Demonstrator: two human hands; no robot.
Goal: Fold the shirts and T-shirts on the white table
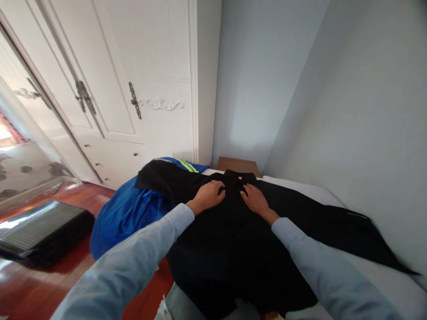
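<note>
A black long-sleeved shirt (213, 249) lies spread out, front side up, its collar (238, 176) pointing away from me. Just below the collar, my left hand (211, 194) rests on the left side of the chest, with the thumb apart from the fingers. Opposite it, my right hand (256, 198) touches the cloth beside the front opening, its fingers loosely spread. Neither hand visibly grips the fabric. One sleeve reaches far out to the right, while the other lies to the left over a blue garment (128, 213) with a yellow reflective stripe.
A white wardrobe (156, 53) stands behind on the left. Beyond the collar is a brown wooden surface (238, 164) in the wall corner. White bedding (376, 271) lies under the right sleeve. A dark ribbed case (46, 231) sits on the reddish wooden floor (63, 284).
</note>
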